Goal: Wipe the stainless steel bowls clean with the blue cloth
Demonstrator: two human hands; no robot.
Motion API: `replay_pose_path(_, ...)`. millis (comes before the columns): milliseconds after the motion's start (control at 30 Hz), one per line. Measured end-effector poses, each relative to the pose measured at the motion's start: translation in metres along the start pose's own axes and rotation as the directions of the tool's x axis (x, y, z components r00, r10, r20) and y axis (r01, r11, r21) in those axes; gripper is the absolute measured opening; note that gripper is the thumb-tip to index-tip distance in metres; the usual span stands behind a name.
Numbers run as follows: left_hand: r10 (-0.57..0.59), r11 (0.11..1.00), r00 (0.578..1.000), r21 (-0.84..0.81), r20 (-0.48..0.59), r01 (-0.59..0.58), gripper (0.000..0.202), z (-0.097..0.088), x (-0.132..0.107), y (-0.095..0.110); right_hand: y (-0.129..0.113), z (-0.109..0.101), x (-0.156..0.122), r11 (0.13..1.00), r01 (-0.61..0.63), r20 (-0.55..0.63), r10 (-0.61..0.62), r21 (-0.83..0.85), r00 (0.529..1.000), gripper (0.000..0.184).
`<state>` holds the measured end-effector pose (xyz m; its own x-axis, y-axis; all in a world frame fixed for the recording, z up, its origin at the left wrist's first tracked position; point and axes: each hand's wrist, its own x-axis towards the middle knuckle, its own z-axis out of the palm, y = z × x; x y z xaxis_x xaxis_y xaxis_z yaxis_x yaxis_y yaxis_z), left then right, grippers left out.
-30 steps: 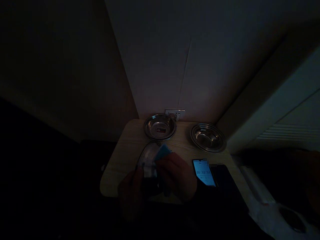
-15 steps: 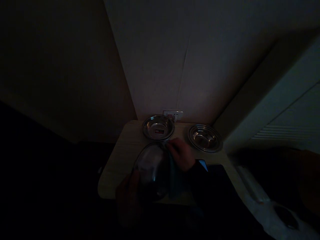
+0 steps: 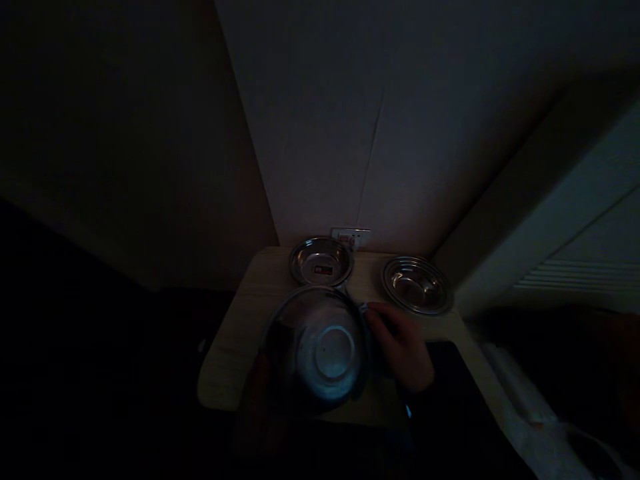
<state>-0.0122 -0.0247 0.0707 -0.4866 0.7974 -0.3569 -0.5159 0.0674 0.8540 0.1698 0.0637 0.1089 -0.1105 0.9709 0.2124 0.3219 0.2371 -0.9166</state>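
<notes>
At the far left the room was too dark to make out. The pale wooden tabletop began to the right of that darkness, its near-left corner bare.

The left hand, deep in shadow, was at the near-left edge of a metal bowl and gripped it there; its separate fingers were hard to tell. The bowl lay between the two hands, tilted so that its outside and round foot faced the wearer, above the near part of the tabletop.

Just beyond its far rim stood a shiny dish with a dark label inside, and behind that a socket plate was set low in the wall.

Along the bowl's right side hung a dark bluish cloth, partly lost in shadow. The right hand was closed, its fingertips pinching the cloth beside the bowl's upper-right rim. Whether those fingertips also touched the metal could not be told.

Beyond the right hand, near the wall, sat nested metal dishes, well apart from the held bowl. A small lit patch showed beside the right sleeve.
</notes>
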Motion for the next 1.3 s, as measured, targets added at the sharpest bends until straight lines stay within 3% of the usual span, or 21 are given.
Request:
replay_pose_path(200, -0.167, 0.982, 0.982, -0.079, 0.090, 0.174, 0.031, -0.007, 0.000, 0.003, 0.001, -0.003, -0.003, 0.999, 0.040, -0.058, -0.041, -0.020, 0.997, 0.020)
replay_pose_path(333, -0.292, 0.943, 0.947, -0.125, 0.135, 0.308, 0.026, 0.000, -0.001, 0.017, -0.001, -0.005, -0.004, 0.995, 0.085, -0.061, -0.088, -0.055, 0.994, 0.019)
replay_pose_path(433, -0.355, 0.906, 0.928, -0.205, 0.112, 0.371, 0.026, 0.010, -0.004, 0.028, -0.001, -0.007, -0.005, 0.995, 0.070, -0.072, -0.075, -0.071, 0.995, 0.020)
replay_pose_path(633, -0.252, 0.956, 0.966, -0.168, -0.052, 0.241, 0.021, 0.019, -0.008, 0.030, -0.002, -0.006, -0.007, 0.998, 0.033, -0.078, -0.037, -0.057, 0.996, 0.022)
replay_pose_path(833, -0.176, 0.984, 0.983, -0.011, -0.059, 0.176, 0.045, 0.013, -0.010, 0.023, -0.001, -0.006, -0.010, 0.994, -0.092, -0.067, 0.096, 0.058, 0.993, 0.030)
replay_pose_path(1033, -0.188, 0.980, 0.981, 0.062, -0.043, 0.190, 0.031, 0.017, -0.012, 0.028, 0.003, -0.008, -0.011, 0.957, -0.207, -0.051, 0.222, 0.204, 0.974, 0.039)
replay_pose_path(1167, -0.221, 0.971, 0.966, 0.066, -0.135, 0.232, 0.031, 0.022, -0.014, 0.026, 0.000, -0.005, -0.013, 0.953, -0.206, -0.049, 0.222, 0.225, 0.974, 0.038)
replay_pose_path(1300, -0.096, 0.984, 0.988, 0.135, -0.124, 0.112, 0.031, 0.020, -0.016, 0.020, -0.006, -0.001, -0.017, 0.981, -0.106, -0.047, 0.115, 0.160, 0.992, 0.031)
